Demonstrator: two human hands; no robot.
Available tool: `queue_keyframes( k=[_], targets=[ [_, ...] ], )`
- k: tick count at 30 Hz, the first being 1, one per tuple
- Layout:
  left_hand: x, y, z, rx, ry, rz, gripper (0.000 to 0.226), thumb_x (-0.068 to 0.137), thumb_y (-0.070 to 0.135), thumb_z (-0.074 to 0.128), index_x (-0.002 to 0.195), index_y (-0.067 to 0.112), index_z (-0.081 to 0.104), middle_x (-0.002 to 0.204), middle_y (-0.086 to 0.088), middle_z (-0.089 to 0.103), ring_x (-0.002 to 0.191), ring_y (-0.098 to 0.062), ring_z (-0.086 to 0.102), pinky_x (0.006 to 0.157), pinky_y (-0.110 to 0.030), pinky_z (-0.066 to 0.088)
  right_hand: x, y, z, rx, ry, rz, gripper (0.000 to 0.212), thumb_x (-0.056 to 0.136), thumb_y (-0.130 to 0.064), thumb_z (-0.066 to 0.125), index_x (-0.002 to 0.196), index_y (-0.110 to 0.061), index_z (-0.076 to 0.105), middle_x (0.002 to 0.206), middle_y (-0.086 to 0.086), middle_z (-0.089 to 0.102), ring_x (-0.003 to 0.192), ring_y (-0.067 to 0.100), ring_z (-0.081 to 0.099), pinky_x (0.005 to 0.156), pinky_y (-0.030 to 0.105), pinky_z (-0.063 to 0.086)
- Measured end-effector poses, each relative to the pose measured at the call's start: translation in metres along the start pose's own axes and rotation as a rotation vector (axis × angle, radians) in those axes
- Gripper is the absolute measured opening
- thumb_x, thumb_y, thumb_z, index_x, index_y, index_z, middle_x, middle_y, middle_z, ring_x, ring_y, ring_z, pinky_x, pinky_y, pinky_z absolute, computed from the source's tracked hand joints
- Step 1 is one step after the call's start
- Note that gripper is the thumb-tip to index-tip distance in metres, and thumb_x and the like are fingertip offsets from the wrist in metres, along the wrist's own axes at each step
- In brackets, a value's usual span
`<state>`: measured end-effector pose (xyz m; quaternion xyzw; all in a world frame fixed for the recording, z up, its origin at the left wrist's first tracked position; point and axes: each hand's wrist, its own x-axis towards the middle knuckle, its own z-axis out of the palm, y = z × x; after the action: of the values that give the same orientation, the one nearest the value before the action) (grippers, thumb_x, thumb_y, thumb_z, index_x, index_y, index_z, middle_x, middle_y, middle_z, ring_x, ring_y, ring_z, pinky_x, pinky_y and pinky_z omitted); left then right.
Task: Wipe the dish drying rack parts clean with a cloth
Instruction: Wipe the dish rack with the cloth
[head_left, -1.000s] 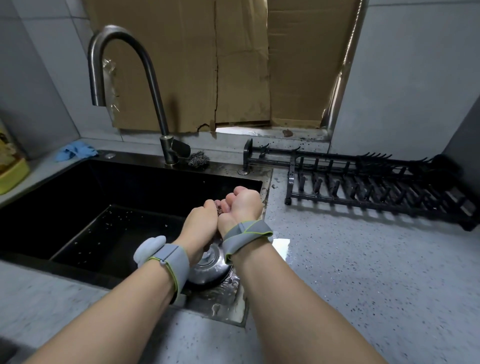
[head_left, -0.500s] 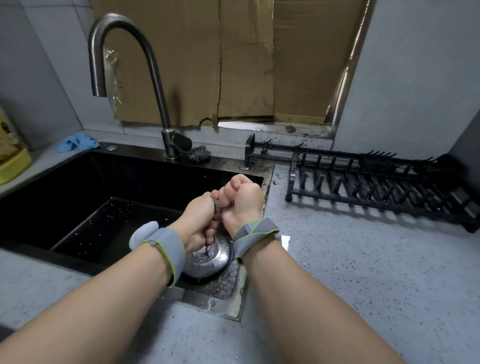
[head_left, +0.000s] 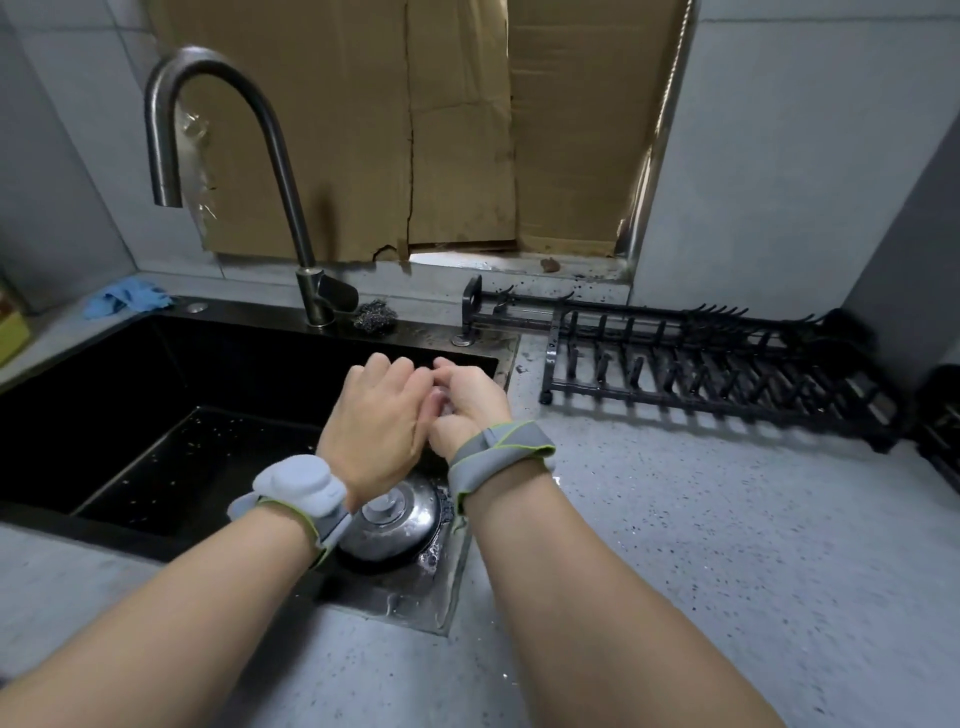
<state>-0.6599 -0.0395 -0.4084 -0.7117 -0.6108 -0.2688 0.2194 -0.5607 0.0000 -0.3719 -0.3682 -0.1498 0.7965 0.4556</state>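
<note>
Here, both hands are held together above the right end of the black sink (head_left: 156, 374), over a metal lid (head_left: 387, 525) that lies at the sink's near right corner. The left hand (head_left: 376, 423) is seen from the back, its fingers lightly bent and laid over the right hand (head_left: 470, 402), whose fingers are curled inward; whether anything is gripped between them cannot be told, as the palms are hidden. A grey band is worn on each wrist. The black dish rack (head_left: 696, 364) is set flat on the speckled worktop (head_left: 727, 545) toward its far right corner, just beside the sink's right edge and apart from the hands. A blue cloth (head_left: 127, 297) is left on the worktop at the sink's far left corner. A steel scourer (head_left: 373, 314) is placed beside the base of the tap (head_left: 228, 156), along the sink's far edge. Brown cardboard (head_left: 415, 124) is propped against the wall behind.
</note>
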Motion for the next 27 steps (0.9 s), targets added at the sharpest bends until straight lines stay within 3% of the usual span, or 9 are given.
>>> queue_keyframes(
  k=[3, 5, 7, 10, 14, 17, 20, 24, 27],
  targets=[
    [-0.006, 0.005, 0.000, -0.099, -0.047, -0.225, 0.036, 0.102, 0.032, 0.026, 0.083, 0.012, 0.049, 0.076, -0.010, 0.052, 0.073, -0.035, 0.048, 0.066, -0.047, 0.038, 0.000, 0.011, 0.011, 0.219, 0.069, -0.095, 0.040, 0.092, 0.016, 0.026, 0.095, -0.007, 0.058, 0.080, 0.012, 0.061, 0.069, 0.020, 0.059, 0.051, 0.022, 0.046],
    [-0.007, 0.010, -0.003, -0.219, -0.090, -0.351, 0.041, 0.104, 0.035, 0.022, 0.084, 0.011, 0.048, 0.079, -0.013, 0.057, 0.076, -0.037, 0.052, 0.071, -0.048, 0.043, -0.003, 0.013, 0.018, 0.278, 0.106, -0.158, 0.041, 0.091, 0.014, 0.023, 0.086, -0.008, 0.057, 0.078, 0.011, 0.063, 0.068, 0.020, 0.058, 0.046, 0.019, 0.047],
    [-0.006, 0.013, -0.003, -0.369, -0.146, -0.499, 0.042, 0.106, 0.037, 0.023, 0.083, 0.011, 0.047, 0.084, -0.015, 0.062, 0.081, -0.038, 0.054, 0.074, -0.046, 0.044, -0.006, 0.009, 0.024, 0.303, 0.159, -0.180, 0.037, 0.090, 0.013, 0.026, 0.073, -0.009, 0.050, 0.071, 0.010, 0.059, 0.059, 0.019, 0.049, 0.035, 0.012, 0.037],
    [-0.004, 0.020, -0.003, -0.455, -0.217, -0.598, 0.047, 0.107, 0.034, 0.023, 0.069, 0.016, 0.044, 0.082, -0.016, 0.063, 0.084, -0.041, 0.055, 0.070, -0.039, 0.038, -0.007, 0.005, 0.022, 0.240, 0.223, -0.188, 0.035, 0.087, 0.010, 0.026, 0.066, -0.014, 0.040, 0.054, 0.004, 0.041, 0.043, 0.015, 0.029, 0.035, 0.009, 0.026],
    [-0.002, 0.021, 0.005, -0.612, -0.216, -0.714, 0.051, 0.106, 0.024, 0.027, 0.060, 0.012, 0.046, 0.068, -0.014, 0.056, 0.074, -0.037, 0.050, 0.061, -0.037, 0.029, 0.003, 0.010, 0.012, 0.139, 0.166, -0.226, 0.036, 0.079, 0.009, 0.021, 0.058, -0.020, 0.022, 0.043, -0.003, 0.018, 0.035, 0.012, 0.012, 0.041, 0.010, 0.014],
    [0.005, 0.020, 0.012, -0.801, -0.266, -0.934, 0.048, 0.102, 0.025, 0.030, 0.062, 0.008, 0.051, 0.060, -0.015, 0.055, 0.056, -0.029, 0.045, 0.051, -0.032, 0.029, 0.010, 0.012, 0.010, 0.082, 0.118, -0.289, 0.033, 0.070, 0.010, 0.018, 0.055, -0.019, 0.022, 0.045, -0.003, 0.017, 0.041, 0.011, 0.010, 0.044, 0.015, 0.010],
    [0.006, 0.020, 0.011, -1.043, -0.305, -1.133, 0.044, 0.100, 0.029, 0.028, 0.062, 0.012, 0.042, 0.041, -0.002, 0.035, 0.034, -0.019, 0.028, 0.044, -0.022, 0.023, 0.014, 0.015, 0.011, 0.025, 0.027, -0.330, 0.038, 0.067, 0.010, 0.016, 0.047, -0.020, 0.025, 0.045, -0.003, 0.017, 0.042, 0.009, 0.010, 0.044, 0.014, 0.012],
    [0.003, 0.018, 0.005, -1.311, -0.456, -1.220, 0.044, 0.099, 0.030, 0.027, 0.056, 0.021, 0.029, 0.042, 0.001, 0.025, 0.036, -0.012, 0.014, 0.045, -0.015, 0.014, 0.018, 0.017, 0.010, -0.049, -0.125, -0.338, 0.050, 0.071, 0.012, 0.014, 0.038, -0.022, 0.029, 0.041, -0.003, 0.018, 0.035, 0.006, 0.014, 0.046, 0.011, 0.011],
    [0.004, 0.014, 0.005, -1.422, -0.538, -1.215, 0.041, 0.095, 0.030, 0.030, 0.055, 0.025, 0.022, 0.046, 0.001, 0.018, 0.037, -0.011, 0.010, 0.045, -0.015, 0.010, 0.019, 0.016, 0.008, -0.087, -0.183, -0.342, 0.049, 0.069, 0.012, 0.015, 0.038, -0.022, 0.032, 0.039, -0.002, 0.021, 0.033, 0.006, 0.016, 0.048, 0.017, 0.009]
  ],
)
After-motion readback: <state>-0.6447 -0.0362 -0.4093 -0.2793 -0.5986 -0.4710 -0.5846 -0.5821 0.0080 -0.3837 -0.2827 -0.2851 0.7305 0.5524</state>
